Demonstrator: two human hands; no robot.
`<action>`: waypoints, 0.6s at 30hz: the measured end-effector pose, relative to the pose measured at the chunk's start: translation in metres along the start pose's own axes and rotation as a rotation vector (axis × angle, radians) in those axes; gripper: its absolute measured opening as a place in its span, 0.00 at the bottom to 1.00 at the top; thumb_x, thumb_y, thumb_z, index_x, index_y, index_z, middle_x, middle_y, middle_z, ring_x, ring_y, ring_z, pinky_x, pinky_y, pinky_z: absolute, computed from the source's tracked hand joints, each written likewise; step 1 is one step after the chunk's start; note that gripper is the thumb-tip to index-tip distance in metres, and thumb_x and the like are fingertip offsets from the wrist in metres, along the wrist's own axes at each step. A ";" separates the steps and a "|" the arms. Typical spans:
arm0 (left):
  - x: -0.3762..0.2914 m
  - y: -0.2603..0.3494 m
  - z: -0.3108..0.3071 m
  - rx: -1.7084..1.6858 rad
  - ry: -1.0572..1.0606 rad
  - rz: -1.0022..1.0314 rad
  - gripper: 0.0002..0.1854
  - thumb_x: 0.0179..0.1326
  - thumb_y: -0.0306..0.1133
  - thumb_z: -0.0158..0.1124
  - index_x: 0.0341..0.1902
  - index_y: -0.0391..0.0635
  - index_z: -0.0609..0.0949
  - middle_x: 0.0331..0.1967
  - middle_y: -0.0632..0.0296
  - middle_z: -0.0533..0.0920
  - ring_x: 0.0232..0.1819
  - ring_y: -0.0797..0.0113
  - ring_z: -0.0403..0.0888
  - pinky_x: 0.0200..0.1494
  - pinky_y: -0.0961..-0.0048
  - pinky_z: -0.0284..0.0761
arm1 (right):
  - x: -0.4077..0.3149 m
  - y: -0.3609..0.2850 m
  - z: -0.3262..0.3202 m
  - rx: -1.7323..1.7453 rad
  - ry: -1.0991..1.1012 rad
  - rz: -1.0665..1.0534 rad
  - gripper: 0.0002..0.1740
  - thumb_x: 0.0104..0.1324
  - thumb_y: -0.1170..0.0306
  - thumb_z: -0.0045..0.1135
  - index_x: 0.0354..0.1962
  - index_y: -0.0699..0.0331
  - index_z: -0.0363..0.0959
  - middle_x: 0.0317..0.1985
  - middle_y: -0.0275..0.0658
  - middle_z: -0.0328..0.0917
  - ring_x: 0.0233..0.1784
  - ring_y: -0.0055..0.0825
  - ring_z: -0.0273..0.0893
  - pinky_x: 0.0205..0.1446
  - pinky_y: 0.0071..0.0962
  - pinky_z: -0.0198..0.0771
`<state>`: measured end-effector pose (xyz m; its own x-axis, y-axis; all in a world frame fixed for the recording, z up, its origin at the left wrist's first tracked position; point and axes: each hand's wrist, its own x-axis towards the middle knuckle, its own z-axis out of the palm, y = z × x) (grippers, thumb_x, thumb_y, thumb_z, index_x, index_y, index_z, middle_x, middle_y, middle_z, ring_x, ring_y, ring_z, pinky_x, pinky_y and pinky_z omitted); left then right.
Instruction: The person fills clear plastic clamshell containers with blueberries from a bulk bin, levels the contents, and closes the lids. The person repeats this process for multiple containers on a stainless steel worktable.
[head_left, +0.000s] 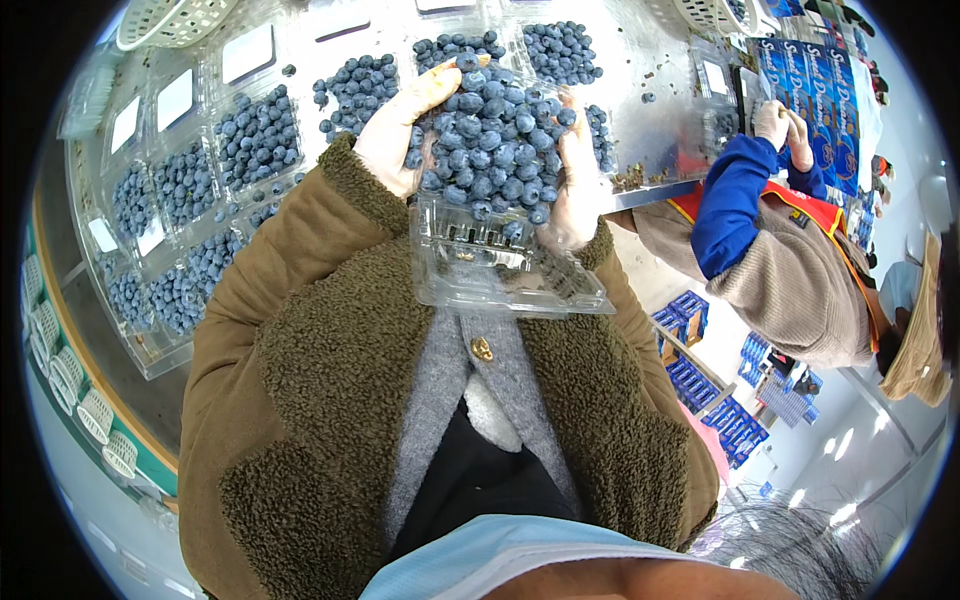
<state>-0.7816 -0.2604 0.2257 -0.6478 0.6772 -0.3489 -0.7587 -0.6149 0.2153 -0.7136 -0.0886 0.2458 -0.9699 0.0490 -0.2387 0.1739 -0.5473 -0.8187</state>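
A clear plastic clamshell (517, 281), its lid hanging back toward my chest, is held up between both hands. Blueberries (491, 142) are heaped in its base above the rim. My left hand (405, 124) grips the left side, thumb at the far edge beside the top berries. Along the right side my right hand (577, 176) supports the box, fingers partly hidden by it. Both hands appear to be in thin, pale gloves. Just beyond the box, more blueberries (360, 90) fill open clamshells on the metal table.
More filled clamshells (259, 139) with white labels cover the metal table (637, 45) at left. White plastic baskets (176, 22) stand at the far corners. Loose berries and debris lie around. At right, a co-worker (780, 247) in blue sleeves and red apron works by blue printed cartons (814, 112).
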 end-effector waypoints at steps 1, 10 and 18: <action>-0.002 0.000 -0.001 -0.007 -0.001 -0.016 0.19 0.63 0.40 0.57 0.55 0.47 0.73 0.47 0.59 0.79 0.47 0.62 0.80 0.51 0.62 0.78 | -0.001 0.001 -0.001 -0.026 -0.007 -0.011 0.34 0.68 0.62 0.44 0.67 0.62 0.43 0.63 0.46 0.58 0.61 0.31 0.65 0.62 0.31 0.65; -0.007 0.002 -0.003 -0.056 0.113 -0.052 0.17 0.63 0.39 0.56 0.53 0.46 0.75 0.44 0.56 0.81 0.44 0.61 0.82 0.49 0.58 0.79 | 0.003 -0.003 -0.001 -0.223 0.000 -0.124 0.39 0.66 0.57 0.50 0.67 0.63 0.45 0.65 0.41 0.56 0.67 0.28 0.56 0.69 0.30 0.52; -0.009 0.001 -0.004 -0.148 -0.092 -0.062 0.19 0.64 0.40 0.55 0.55 0.46 0.75 0.49 0.55 0.80 0.49 0.56 0.80 0.54 0.52 0.75 | -0.002 -0.007 0.002 -0.109 -0.048 -0.058 0.32 0.72 0.51 0.30 0.67 0.60 0.47 0.69 0.41 0.49 0.70 0.32 0.51 0.71 0.38 0.53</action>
<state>-0.7760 -0.2684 0.2249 -0.6091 0.7455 -0.2705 -0.7832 -0.6191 0.0575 -0.7137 -0.0860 0.2532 -0.9854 0.0369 -0.1660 0.1319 -0.4505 -0.8830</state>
